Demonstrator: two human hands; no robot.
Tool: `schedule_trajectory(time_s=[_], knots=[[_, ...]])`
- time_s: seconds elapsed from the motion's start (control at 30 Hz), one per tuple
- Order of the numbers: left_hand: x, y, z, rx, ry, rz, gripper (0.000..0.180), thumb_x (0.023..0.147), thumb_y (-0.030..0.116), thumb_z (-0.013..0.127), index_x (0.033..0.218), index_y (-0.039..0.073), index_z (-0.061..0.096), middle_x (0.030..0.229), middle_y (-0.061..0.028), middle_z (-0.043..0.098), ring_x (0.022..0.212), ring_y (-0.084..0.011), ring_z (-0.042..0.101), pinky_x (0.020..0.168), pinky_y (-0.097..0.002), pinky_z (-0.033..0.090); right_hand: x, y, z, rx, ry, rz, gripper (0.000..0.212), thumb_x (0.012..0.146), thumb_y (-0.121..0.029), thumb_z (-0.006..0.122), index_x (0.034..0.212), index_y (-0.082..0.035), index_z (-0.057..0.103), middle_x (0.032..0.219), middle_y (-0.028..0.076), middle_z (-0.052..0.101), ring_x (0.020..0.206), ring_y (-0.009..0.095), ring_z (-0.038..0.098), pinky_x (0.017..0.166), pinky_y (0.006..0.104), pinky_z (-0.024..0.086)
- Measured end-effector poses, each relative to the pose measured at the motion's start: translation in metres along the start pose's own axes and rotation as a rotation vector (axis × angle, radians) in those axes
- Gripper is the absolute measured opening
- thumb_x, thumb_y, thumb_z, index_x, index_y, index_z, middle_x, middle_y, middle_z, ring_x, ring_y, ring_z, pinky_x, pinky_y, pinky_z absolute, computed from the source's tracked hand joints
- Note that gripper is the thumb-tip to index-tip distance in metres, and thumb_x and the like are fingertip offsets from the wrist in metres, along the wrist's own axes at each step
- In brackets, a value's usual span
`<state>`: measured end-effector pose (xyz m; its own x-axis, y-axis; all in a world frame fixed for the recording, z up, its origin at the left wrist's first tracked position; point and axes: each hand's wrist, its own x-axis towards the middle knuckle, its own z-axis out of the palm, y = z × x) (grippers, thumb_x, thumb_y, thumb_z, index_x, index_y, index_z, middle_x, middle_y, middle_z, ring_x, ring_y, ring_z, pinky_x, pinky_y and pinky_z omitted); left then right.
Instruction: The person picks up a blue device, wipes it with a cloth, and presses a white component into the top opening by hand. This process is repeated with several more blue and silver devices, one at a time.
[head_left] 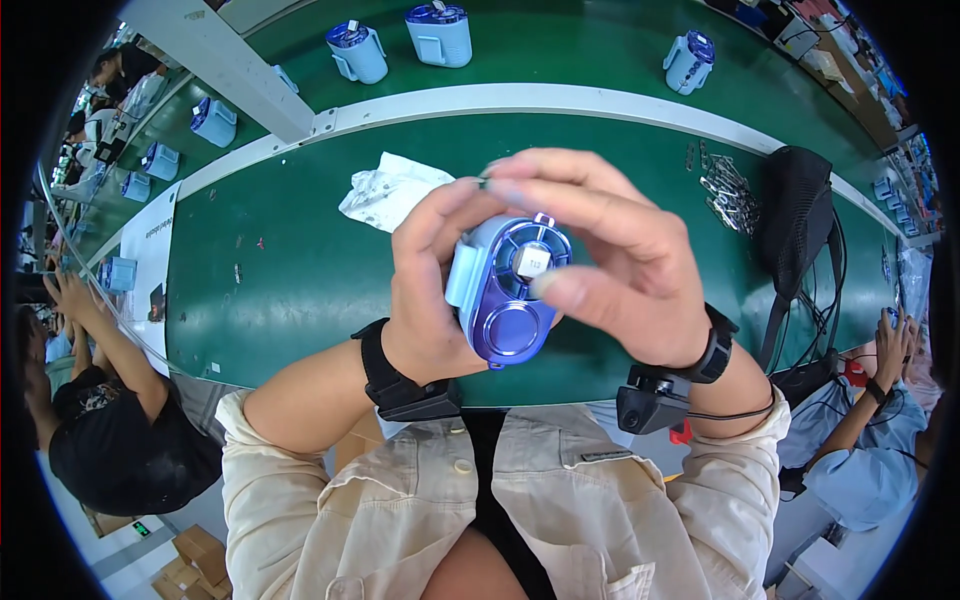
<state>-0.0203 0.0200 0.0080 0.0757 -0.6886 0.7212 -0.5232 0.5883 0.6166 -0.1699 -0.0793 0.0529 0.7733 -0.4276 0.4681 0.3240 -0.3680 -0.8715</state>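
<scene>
Over the near part of the green table, my left hand (425,290) is closed around a light-blue handheld device (465,277). Its glossy blue-purple top has a round, fan-like spoked opening and a round disc nearer to me. A small white square with print (534,262) sits over the spokes. My right hand (625,255) arches over the device's far right side, thumb apart from the fingers. The thumb tip is at the white square's edge, and the fingertips meet those of my left hand. Behind my hands lies a crumpled white wrapper (390,190).
Small metal pieces (730,195) lie piled at the right, beside a black bag (795,210) with straps and cables. Beyond a white rail (500,98) stand several similar devices (440,38). People work at both sides; a white post (220,65) rises at the far left.
</scene>
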Motion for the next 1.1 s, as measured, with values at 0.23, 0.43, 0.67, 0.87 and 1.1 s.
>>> schedule_trajectory(time_s=[0.23,0.43,0.67,0.87,1.1], knots=[[-0.001,-0.007,0.005,0.012,0.035,0.033,0.089,0.071,0.01,0.084,0.136,-0.001,0.024,0.122,-0.0238,0.054,0.105,-0.0279,0.063,0.087,-0.0365,0.051,-0.006,0.007,0.015,0.278,0.038,0.112,0.03,0.094,-0.013,0.058,0.121,0.001,0.059,0.125,0.015,0.057,0.131,0.029,0.044,0.106,0.039,0.037],[0.004,-0.008,0.003,0.079,-0.036,0.153,0.086,0.072,0.009,0.083,0.135,0.001,0.027,0.119,-0.024,0.055,0.101,-0.0281,0.063,0.086,-0.0372,0.051,-0.006,0.018,0.005,0.457,-0.112,0.147,0.023,0.095,-0.014,0.057,0.114,0.0,0.059,0.128,0.014,0.057,0.139,0.034,0.033,0.112,0.0445,0.027],[-0.003,-0.004,0.006,0.006,-0.001,0.048,0.1,0.068,0.014,0.086,0.138,0.004,0.015,0.12,-0.0208,0.051,0.107,-0.0277,0.057,0.087,-0.0362,0.048,-0.004,0.005,0.007,0.619,-0.017,0.248,0.026,0.096,-0.017,0.056,0.117,-0.002,0.058,0.126,0.014,0.058,0.139,0.033,0.032,0.111,0.0459,0.028],[0.002,-0.005,0.007,0.041,0.05,0.112,0.089,0.071,0.005,0.082,0.137,0.002,0.022,0.114,-0.0234,0.056,0.098,-0.0284,0.064,0.083,-0.0368,0.052,-0.008,0.015,0.011,0.433,-0.045,0.103,0.026,0.097,-0.019,0.055,0.117,-0.002,0.059,0.126,0.015,0.058,0.138,0.032,0.034,0.11,0.0436,0.03],[0.002,-0.007,0.012,-0.022,0.06,0.067,0.089,0.071,0.005,0.083,0.136,0.002,0.022,0.114,-0.0227,0.057,0.097,-0.0289,0.064,0.084,-0.036,0.051,-0.013,0.006,0.015,0.436,0.046,0.247,0.028,0.098,-0.021,0.053,0.119,-0.003,0.056,0.129,0.014,0.056,0.126,0.023,0.048,0.104,0.0352,0.039]])
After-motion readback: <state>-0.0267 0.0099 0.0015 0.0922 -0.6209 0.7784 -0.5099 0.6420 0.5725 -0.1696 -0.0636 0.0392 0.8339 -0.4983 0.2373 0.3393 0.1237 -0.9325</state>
